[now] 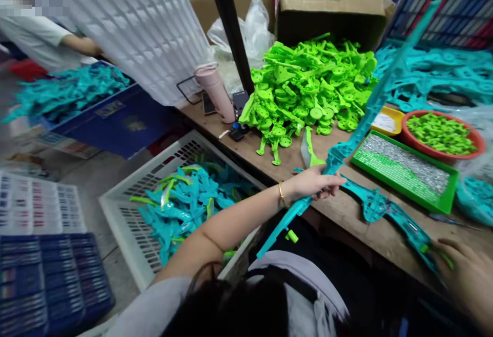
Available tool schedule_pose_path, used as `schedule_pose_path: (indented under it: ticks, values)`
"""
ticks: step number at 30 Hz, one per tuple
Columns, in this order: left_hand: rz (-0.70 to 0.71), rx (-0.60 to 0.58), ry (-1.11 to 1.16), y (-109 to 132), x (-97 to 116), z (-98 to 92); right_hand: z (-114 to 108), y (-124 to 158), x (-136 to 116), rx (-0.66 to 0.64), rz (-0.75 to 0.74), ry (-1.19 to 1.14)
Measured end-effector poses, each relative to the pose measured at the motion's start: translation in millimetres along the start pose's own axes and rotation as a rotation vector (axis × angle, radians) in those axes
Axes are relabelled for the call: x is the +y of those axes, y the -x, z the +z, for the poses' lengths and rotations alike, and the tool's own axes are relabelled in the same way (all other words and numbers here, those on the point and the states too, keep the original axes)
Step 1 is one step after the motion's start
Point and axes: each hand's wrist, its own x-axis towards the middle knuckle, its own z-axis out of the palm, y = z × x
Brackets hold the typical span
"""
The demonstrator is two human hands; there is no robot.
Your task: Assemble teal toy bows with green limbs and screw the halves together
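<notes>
My left hand [318, 183] is closed around the middle of a long teal plastic toy bow half [379, 98]. It slants from upper right down toward my lap, with a small light-green knob near its lower end. On the table beyond that hand lies a second teal bow half [375, 206], inner side up. At the right edge, my blurred right hand [464, 278] has its fingers around the near end of this second piece, beside a light-green part. A curved green-and-clear piece [308, 149] rests just past my left hand.
A big heap of lime-green plastic parts [308, 90] covers the back of the table [265, 157]. On the right are a green tray of small metal pieces [408, 165] and a red bowl [479, 144]. A white basket [115, 208] of teal pieces stands left. Another person [42, 39] is behind.
</notes>
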Motion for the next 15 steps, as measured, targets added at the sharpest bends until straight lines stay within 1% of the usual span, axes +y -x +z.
schedule_pose_path:
  ticks: [1, 2, 4, 5, 6, 9, 11, 13, 15]
  values:
    - [-0.011, 0.012, -0.005, 1, -1, -1.6, -5, 2, -8, -0.031, -0.01, 0.105]
    - [-0.017, 0.022, -0.01, 1, -1, -2.6, -11, 3, -17, -0.098, -0.033, 0.176]
    - [-0.015, 0.04, -0.017, 0, -3, -2.2, -22, -1, -34, -0.112, -0.029, 0.178]
    - [-0.013, 0.044, -0.011, -2, -4, -0.6, -28, -6, -44, -0.113, -0.013, 0.121]
    - [-0.011, 0.039, 0.017, -5, -6, 2.2, -33, -13, -55, -0.071, 0.017, 0.038]
    - [0.019, 0.001, 0.197, -15, -10, 17.7, -42, -44, -99, 0.16, 0.116, -0.264]
    - [0.034, -0.051, 0.328, -21, -10, 29.4, -43, -68, -134, 0.273, 0.091, -0.388]
    - [0.04, -0.105, 0.417, -28, -8, 35.4, -39, -88, -165, 0.291, 0.046, -0.402]
    - [0.061, -0.093, 0.459, -35, -4, 33.7, -31, -98, -190, 0.296, 0.052, -0.467]
